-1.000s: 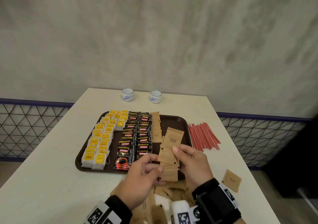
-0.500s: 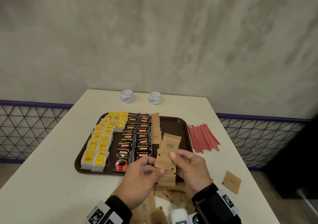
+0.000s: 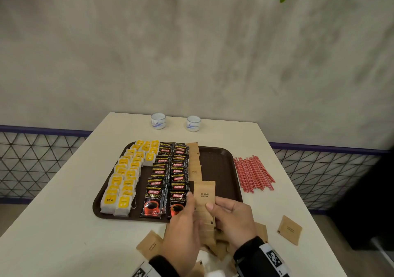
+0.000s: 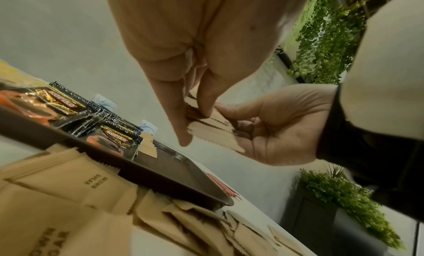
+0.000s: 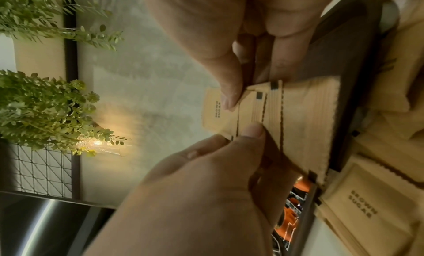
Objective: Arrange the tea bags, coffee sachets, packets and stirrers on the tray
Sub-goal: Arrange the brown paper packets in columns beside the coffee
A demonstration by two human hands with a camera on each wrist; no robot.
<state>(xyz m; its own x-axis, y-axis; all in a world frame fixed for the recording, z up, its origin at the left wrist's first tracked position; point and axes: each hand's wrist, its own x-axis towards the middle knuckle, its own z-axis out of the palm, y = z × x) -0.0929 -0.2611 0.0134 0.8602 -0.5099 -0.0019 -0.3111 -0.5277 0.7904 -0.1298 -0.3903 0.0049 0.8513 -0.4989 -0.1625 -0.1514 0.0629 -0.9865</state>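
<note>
**Over the tray's near edge: both hands on a fan of sugar packets**

Low in the centre of the frame, the left hand (image 3: 185,223) and right hand (image 3: 232,219) both pinch a fanned stack of brown sugar packets (image 3: 205,200) above the brown tray (image 3: 221,163). Tea bags (image 3: 125,176) and coffee sachets (image 3: 168,176) fill its left half. Red stirrers (image 3: 252,173) lie on the desk (image 3: 64,223) at right, loose packets (image 3: 290,230) at the bottom.

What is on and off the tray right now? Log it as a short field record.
tray: brown, on the white table
tea bags: yellow, rows at the tray's left
coffee sachets: black, two rows mid-tray
sugar row: brown packets beside the coffee
held packets: fanned brown sugar stack, over the tray's near edge
left hand: pinches the stack
right hand: grips the stack
loose packets: on the table, near side
stirrers: red, on the table right of the tray
cups: two, far edge
</note>
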